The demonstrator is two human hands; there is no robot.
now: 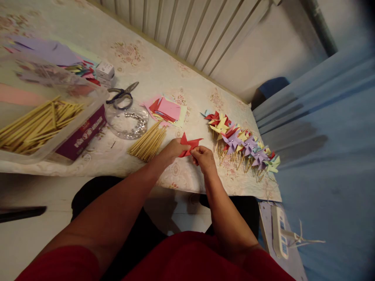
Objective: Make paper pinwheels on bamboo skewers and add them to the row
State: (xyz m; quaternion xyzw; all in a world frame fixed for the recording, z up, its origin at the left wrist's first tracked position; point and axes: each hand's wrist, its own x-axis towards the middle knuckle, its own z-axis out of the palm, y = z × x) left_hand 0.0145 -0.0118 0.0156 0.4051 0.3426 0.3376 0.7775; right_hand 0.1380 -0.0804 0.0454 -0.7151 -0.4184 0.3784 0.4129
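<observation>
A red paper pinwheel (185, 141), partly folded with pointed corners sticking out, is held above the front part of the table. My left hand (175, 149) is closed on its left side. Its lower right corner is pinched between the fingertips of my right hand (202, 156). Whether a pin is also in those fingers is too small to tell. Just left of my left hand lies a bundle of thin wooden sticks (149, 141). Behind it is a stack of coloured paper squares (170, 109). Finished pinwheels on sticks (234, 140) lie in a row to the right.
A round clear dish (127, 123) of shiny pins stands beside dark-handled scissors (124, 95). At left is a clear plastic box (96, 102) of sticks, with small white boxes (105, 71) and more paper behind. A blue curtain (322, 128) hangs right, near a power strip (279, 232).
</observation>
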